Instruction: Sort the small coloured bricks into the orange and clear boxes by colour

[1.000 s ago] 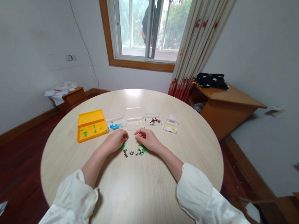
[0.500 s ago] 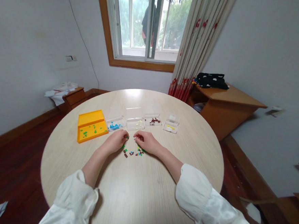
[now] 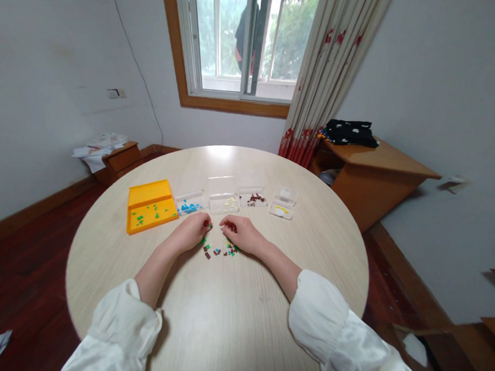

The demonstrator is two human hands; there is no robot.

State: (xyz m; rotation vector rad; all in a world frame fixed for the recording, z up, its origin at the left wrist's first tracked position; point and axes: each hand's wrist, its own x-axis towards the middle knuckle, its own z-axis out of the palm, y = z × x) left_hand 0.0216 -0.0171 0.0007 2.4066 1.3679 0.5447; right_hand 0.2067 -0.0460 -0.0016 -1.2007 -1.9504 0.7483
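Note:
My left hand is closed in a pinch above the table, with a small dark and green building brick at its fingertips. Facing it, a short gap away, my right hand has thumb and fingers pressed together. A tiny whitish spot shows at those fingertips, too small to name. Between and just below the hands lie loose brown bricks, a brown and blue cluster and a mixed group of brown, green, yellow and blue bricks. Green bits lie partly hidden under both hands.
Beyond the hands stand an open yellow box with green pieces, and clear boxes with blue pieces, cream pieces, brown pieces and yellow pieces. All rest on a round wooden table.
The whole view has shifted very slightly. Both hands keep nearly the same pose and place; the bricks and boxes lie as before.

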